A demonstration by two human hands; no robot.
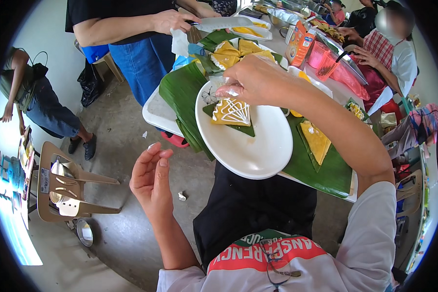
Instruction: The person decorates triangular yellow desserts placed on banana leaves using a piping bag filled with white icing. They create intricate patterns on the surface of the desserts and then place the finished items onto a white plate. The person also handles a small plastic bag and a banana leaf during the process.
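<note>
Over a white oval plate (255, 153), my right hand (253, 80) pinches what looks like a piece of clear plastic (216, 81); white cream is smeared on its fingers. Just below that hand, a folded yellow crepe (231, 112) with piped white lines lies on a banana-leaf triangle (247, 130) on the plate. My left hand (153, 179) is raised left of the plate, holding nothing, its fingers half curled and a white smear on one fingertip. Another folded crepe (314, 140) rests on banana leaf at the right. Several cream-filled crepes (224, 53) sit behind my right hand.
Banana leaf (180, 96) covers part of the white table (157, 111). Across it, a person's hand (171, 22) holds a large knife (224, 23). An orange carton (299, 40) and pink plastic containers (323, 60) stand at the back right. A beige plastic chair (78, 179) is on the left.
</note>
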